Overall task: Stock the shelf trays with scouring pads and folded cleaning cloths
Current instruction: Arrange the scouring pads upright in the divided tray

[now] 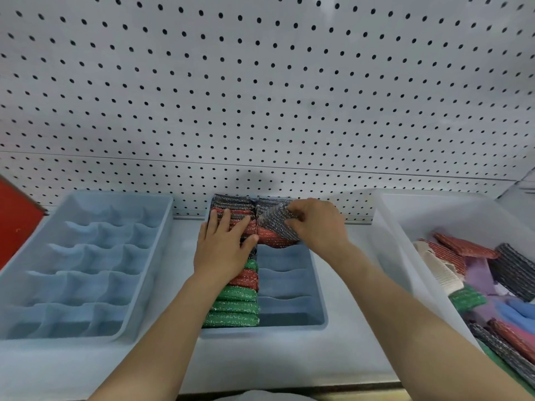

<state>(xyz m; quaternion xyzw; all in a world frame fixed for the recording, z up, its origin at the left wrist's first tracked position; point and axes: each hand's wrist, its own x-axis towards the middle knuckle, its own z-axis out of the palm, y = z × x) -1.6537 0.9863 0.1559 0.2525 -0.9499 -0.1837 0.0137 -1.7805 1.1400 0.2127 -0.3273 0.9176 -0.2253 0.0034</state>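
In the small blue plastic tray (318, 319), your left row is full and four right slots wait. Your flat left hand (224, 250) presses pads. Your right hand (315, 224) pinches a sparkly grey scouring pad (276, 224) over the far slots.

The middle tray (318, 319) is sitting on the shelf (347, 357), backing onto the pegboard (260, 82). Left of that tray, a wider tray (156, 256) with dividers is lying. Right of it, a bin (388, 227) is holding loose pads and cloths (463, 247). Inside the middle tray, pads (237, 308) are filling its left column, and a few more are sitting at the back of its right column.
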